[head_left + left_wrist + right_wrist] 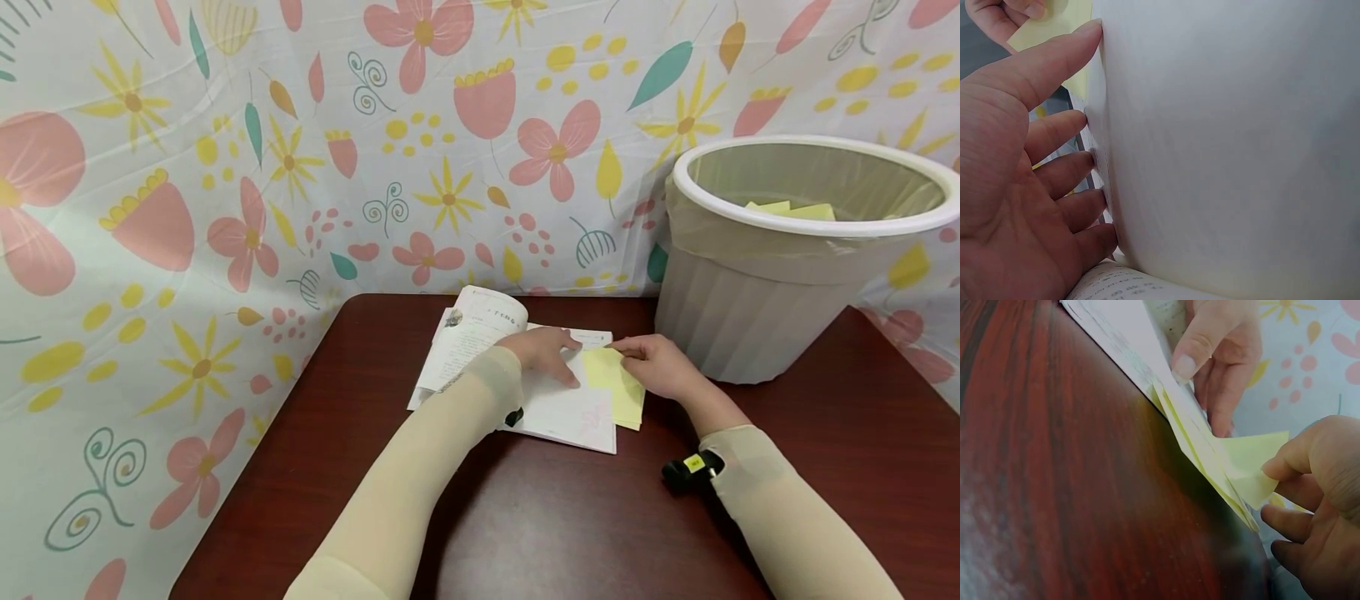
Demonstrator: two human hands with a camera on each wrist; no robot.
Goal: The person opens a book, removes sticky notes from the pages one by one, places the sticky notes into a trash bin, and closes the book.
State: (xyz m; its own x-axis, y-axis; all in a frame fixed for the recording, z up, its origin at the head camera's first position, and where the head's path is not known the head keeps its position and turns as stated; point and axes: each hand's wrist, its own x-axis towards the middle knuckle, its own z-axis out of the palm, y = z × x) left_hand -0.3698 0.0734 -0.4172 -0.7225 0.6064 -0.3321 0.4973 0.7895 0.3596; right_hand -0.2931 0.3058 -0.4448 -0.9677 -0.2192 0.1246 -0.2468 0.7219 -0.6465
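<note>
An open book (558, 410) lies on the table, its left pages curling up. My left hand (542, 352) rests on the right page with fingers spread. In the left wrist view, the thumb and fingertips of that hand (1029, 162) touch the page by its edge. Yellow sticky notes (628, 400) stick out past the book's right edge. My right hand (662, 367) pinches the upper one by its corner between thumb and forefinger. In the right wrist view, this pinched sticky note (1250, 462) bends away from the other yellow sheets (1200, 453) at the book's edge.
A grey wastebasket (742, 308) with a white rim and a clear liner stands behind my right hand. Yellow paper pieces (810, 212) lie inside it. The dark wooden table (555, 533) meets a flower-printed cloth (247, 125) at the back and left.
</note>
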